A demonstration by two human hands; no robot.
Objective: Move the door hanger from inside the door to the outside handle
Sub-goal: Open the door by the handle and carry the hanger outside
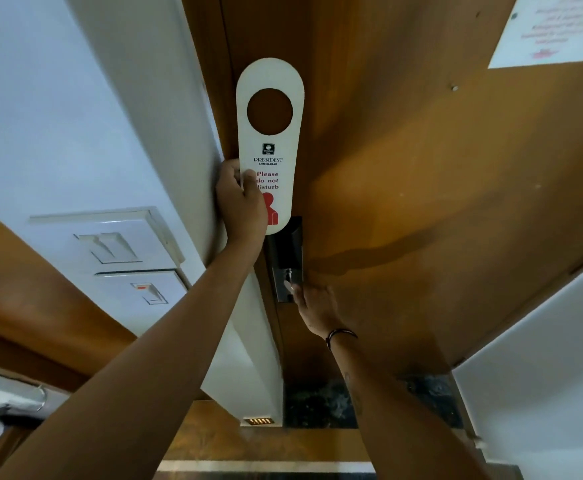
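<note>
A white "Please do not disturb" door hanger [272, 157] with a round hole near its top is held upright against the brown wooden door [421, 168]. My left hand [241, 206] grips the hanger's lower left edge, thumb across the red lettering. My right hand [314, 308] reaches up to the dark metal lock plate [285, 261] just below the hanger, fingers touching the small lever or latch on it. The door handle itself is hidden behind my hands and the hanger.
A white wall [75, 116] at left carries two switch panels [124, 247]. A paper notice [549, 29] is stuck on the door at top right. Another white panel [542, 375] stands at lower right. Dark stone floor shows at the door's base.
</note>
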